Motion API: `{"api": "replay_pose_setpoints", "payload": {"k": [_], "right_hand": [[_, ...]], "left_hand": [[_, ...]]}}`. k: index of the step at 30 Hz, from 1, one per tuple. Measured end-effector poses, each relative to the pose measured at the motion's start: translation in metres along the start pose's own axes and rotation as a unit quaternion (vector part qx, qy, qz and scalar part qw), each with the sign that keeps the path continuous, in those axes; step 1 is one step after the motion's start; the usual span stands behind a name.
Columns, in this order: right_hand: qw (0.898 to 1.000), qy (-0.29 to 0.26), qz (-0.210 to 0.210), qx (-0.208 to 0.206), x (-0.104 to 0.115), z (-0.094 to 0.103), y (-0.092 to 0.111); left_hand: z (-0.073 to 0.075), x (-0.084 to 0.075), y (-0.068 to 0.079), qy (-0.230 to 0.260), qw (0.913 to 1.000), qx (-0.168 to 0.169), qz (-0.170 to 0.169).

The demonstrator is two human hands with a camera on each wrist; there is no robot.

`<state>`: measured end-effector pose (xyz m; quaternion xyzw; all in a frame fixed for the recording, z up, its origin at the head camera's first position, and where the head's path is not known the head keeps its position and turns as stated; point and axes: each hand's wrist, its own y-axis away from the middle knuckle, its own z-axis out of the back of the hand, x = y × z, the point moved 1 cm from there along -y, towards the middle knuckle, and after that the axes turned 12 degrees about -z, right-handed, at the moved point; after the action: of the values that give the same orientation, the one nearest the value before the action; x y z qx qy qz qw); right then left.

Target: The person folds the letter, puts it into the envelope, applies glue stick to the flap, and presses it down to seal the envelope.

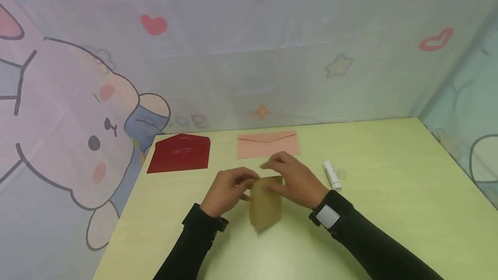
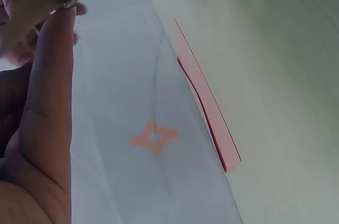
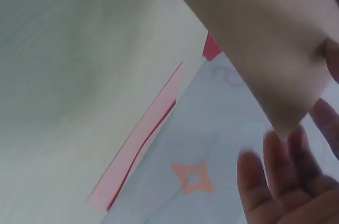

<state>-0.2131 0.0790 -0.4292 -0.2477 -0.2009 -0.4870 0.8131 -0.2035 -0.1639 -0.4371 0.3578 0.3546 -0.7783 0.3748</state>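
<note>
A brown paper envelope (image 1: 266, 204) is held up above the table, between the two hands. My left hand (image 1: 229, 189) pinches its upper left corner between thumb and fingers. In the left wrist view, a long finger (image 2: 50, 91) reaches up to the envelope's edge. My right hand (image 1: 297, 180) is at the upper right, its thumb against the envelope's face. The other right fingers (image 3: 280, 168) extend, spread, near the envelope's corner in the right wrist view. What lies inside or behind the envelope is hidden.
A red envelope (image 1: 180, 154) lies at the table's back left, and a pink envelope (image 1: 268, 145) at the back middle. A white glue stick (image 1: 332, 175) lies right of my right hand. Behind the pale yellow table (image 1: 389, 211) hangs a printed cloth (image 1: 249, 55).
</note>
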Motion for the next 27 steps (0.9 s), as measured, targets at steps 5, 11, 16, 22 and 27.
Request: {"api": "replay_pose_setpoints", "payload": {"k": [5,11,16,22,27], "right_hand": [[0.999,0.031,-0.014,0.027,0.003,-0.003,-0.004],[0.999,0.042,-0.005,0.023,0.009,-0.004,-0.006],[0.997,0.059,0.002,0.041,0.009,-0.005,-0.007],[0.999,0.025,-0.016,0.044,-0.010,0.002,0.004],[0.999,0.008,-0.016,0.046,-0.018,0.007,0.009]], "left_hand": [[-0.004,-0.005,0.000,0.009,0.9999,0.006,0.013],[-0.009,-0.006,-0.002,-0.070,0.9975,0.004,-0.013],[-0.008,-0.004,-0.001,-0.123,0.9921,-0.009,-0.027],[-0.001,0.001,-0.002,-0.153,0.9878,-0.028,-0.010],[0.000,0.002,-0.002,-0.162,0.9864,-0.030,-0.009]]}}
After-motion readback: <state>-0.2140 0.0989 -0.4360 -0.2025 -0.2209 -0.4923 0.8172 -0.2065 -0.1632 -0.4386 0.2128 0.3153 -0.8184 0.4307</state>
